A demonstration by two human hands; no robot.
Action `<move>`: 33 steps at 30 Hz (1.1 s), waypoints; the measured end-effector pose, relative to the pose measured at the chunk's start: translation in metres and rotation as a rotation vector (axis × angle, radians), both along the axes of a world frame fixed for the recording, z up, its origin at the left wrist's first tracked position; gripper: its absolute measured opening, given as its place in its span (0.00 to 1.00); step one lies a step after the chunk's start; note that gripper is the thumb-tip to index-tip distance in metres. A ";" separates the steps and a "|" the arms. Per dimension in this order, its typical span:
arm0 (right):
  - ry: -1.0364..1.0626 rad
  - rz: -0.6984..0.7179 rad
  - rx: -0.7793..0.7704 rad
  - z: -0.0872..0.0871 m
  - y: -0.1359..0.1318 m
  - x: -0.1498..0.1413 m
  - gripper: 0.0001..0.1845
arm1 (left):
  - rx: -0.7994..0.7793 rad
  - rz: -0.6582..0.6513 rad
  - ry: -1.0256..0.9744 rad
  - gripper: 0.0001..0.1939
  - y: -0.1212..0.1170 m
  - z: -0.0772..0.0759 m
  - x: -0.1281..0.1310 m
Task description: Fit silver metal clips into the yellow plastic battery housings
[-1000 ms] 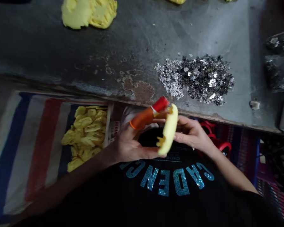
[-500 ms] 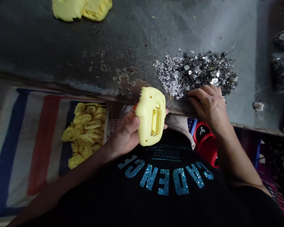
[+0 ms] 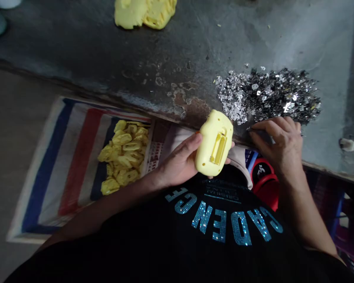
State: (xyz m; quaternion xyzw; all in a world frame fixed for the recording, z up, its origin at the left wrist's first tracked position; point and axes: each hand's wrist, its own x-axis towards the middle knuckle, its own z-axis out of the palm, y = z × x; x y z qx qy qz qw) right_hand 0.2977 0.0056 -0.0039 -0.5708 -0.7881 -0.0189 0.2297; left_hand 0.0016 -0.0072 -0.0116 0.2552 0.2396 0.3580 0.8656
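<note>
My left hand (image 3: 184,161) is closed around a yellow plastic toy casing (image 3: 205,151), thumb on its near side and fingertips showing past its far edge. The casing's back faces up, with an open battery compartment (image 3: 218,148) and screw holes. At the table's edge, my right hand (image 3: 283,143) rests against the near side of a pile of small shiny metal pieces (image 3: 286,96). Its thumb and forefinger are pinched together, and a small metal piece (image 3: 248,129) shows at their tips. Silvery pieces lie at the pile's left, darker ones at its right.
More yellow casings (image 3: 131,11) lie at the back of the grey table (image 3: 91,51). Below the edge, several yellow parts (image 3: 125,153) sit on a striped sheet (image 3: 79,157). A red object (image 3: 265,184) is under the table, and a whitish lump (image 3: 347,144) lies at right.
The view has swung left, so everything appears shifted right. The casing has tilted slightly in my left hand. My right fingertips stay pinched by the pile, a small metal piece now showing at them.
</note>
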 end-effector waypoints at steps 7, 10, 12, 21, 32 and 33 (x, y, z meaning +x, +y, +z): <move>-0.002 -0.009 -0.038 -0.004 0.003 -0.004 0.06 | -0.017 0.018 0.007 0.45 -0.004 -0.004 -0.003; 0.192 0.080 -0.096 0.011 -0.005 -0.009 0.07 | -0.040 -0.014 -0.004 0.45 -0.004 -0.002 -0.004; 0.354 0.158 -0.147 0.027 -0.014 -0.016 0.06 | -0.057 -0.068 -0.032 0.45 -0.004 -0.001 -0.003; 0.424 0.382 -0.153 0.066 -0.029 -0.035 0.15 | -0.069 -0.193 -0.101 0.41 -0.007 0.009 0.005; 0.109 0.533 0.030 0.073 -0.023 -0.035 0.14 | -0.093 -0.234 -0.085 0.45 -0.012 0.006 0.006; 0.081 0.541 0.042 0.074 -0.023 -0.036 0.15 | -0.096 -0.234 -0.075 0.45 -0.012 0.006 0.006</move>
